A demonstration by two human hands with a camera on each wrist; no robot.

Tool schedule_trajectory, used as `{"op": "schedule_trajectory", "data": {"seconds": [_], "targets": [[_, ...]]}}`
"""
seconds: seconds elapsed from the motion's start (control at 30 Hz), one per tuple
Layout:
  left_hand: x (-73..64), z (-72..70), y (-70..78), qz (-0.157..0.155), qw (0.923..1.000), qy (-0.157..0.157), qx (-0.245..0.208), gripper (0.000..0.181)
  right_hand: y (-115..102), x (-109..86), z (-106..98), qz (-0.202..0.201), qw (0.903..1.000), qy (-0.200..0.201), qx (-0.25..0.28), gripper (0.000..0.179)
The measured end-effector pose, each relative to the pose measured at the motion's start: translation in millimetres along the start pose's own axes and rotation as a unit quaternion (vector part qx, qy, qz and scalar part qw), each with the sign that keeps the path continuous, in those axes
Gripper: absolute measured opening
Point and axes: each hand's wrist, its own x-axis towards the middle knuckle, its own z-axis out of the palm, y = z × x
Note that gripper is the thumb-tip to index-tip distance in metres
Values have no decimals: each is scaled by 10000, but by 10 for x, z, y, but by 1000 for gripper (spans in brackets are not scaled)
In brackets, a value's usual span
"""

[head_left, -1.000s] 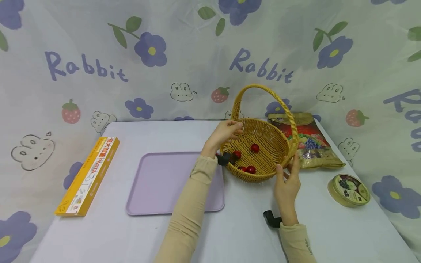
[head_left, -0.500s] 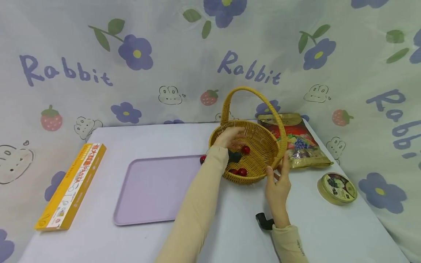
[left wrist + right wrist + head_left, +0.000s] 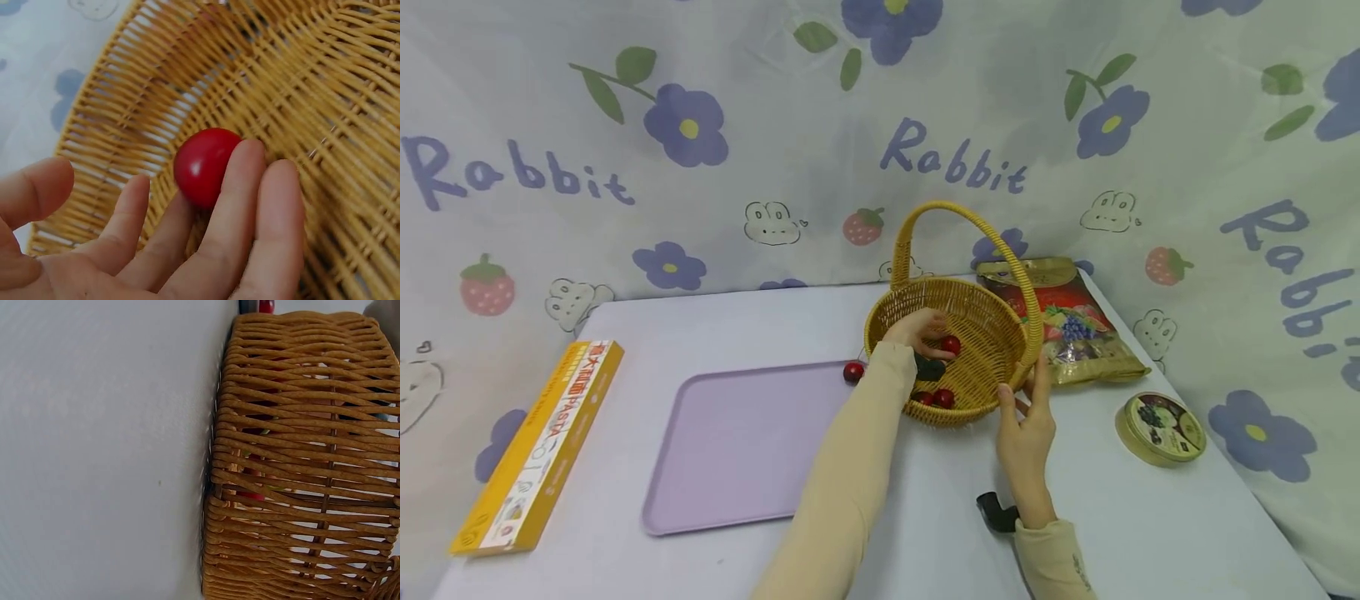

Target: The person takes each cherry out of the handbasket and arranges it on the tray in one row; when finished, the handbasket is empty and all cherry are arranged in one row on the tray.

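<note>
Basket [image 3: 985, 304]: a yellow wicker one, on the right half of the table [image 3: 925, 517], its handle [image 3: 1033, 317] arching overhead.
Left hand [image 3: 919, 329]: reaching inside the basket from its left side; in its wrist view the fingers are extended, with the thumb well apart from them.
Cherry at the left hand: a glossy red cherry [image 3: 203, 165], inside the basket near the wall, touching the fingers – one finger overlaps part of it, the thumb does not touch it.
Right hand [image 3: 1028, 437]: at the near right of the basket, thumb by the rim and fingers against the outside near the handle's base; thumb and fingers are apart. The right wrist view shows the woven wall close up.
Other cherries: two cherries [image 3: 943, 398] side by side inside the near rim.
Lone cherry [image 3: 853, 372]: outside the basket, at the far right corner of the tray, just left of the basket.
Tray [image 3: 737, 450]: pale purple, flat, left of the basket – the left sleeve [image 3: 857, 467] crosses its right side.
Pasta box [image 3: 538, 450]: yellow, lying slantwise left of the tray.
Bag [image 3: 1071, 333]: red and gold, behind and right of the basket.
Tin [image 3: 1165, 429]: round, right of the right hand, nearer than the bag.
Backdrop [image 3: 700, 208]: pale cloth with flowers, rabbits, strawberries.
</note>
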Motion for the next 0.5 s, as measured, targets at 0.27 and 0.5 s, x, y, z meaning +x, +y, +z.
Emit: {"op": "schedule_trajectory", "data": {"seconds": [0.27,0.5], "targets": [[89,119,-99,183,9953,325,896,42,-6,-9,-8,104,9999,-46,80,66],[75,201,-172,297,9849,587,1600,28,12,-6,-14,86,10000,-38,31,66]]}}
